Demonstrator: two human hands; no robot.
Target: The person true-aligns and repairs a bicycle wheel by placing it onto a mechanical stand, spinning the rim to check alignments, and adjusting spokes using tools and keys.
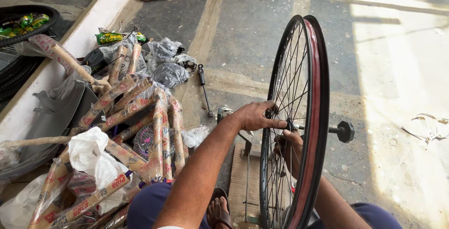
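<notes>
Stone floor (243,32) runs under an upright bicycle wheel (299,117) at centre right. Left hand (255,116) grips the spokes at the hub (291,126), fingers closed. Right hand (291,147) sits behind the spokes below the hub; its grip is unclear. Paper-wrapped frame tubes (131,112) lie heaped left.

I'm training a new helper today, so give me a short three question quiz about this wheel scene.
1. True or false: the wheel stands upright on its rim.
2. Which hand reaches through the spokes from the far side? A) left hand B) right hand
3. What lies on the floor to the left of the wheel?

Key:
1. True.
2. B; the left hand rests at the hub on the near side.
3. A paper-wrapped bicycle frame, with plastic bags behind it.
</notes>
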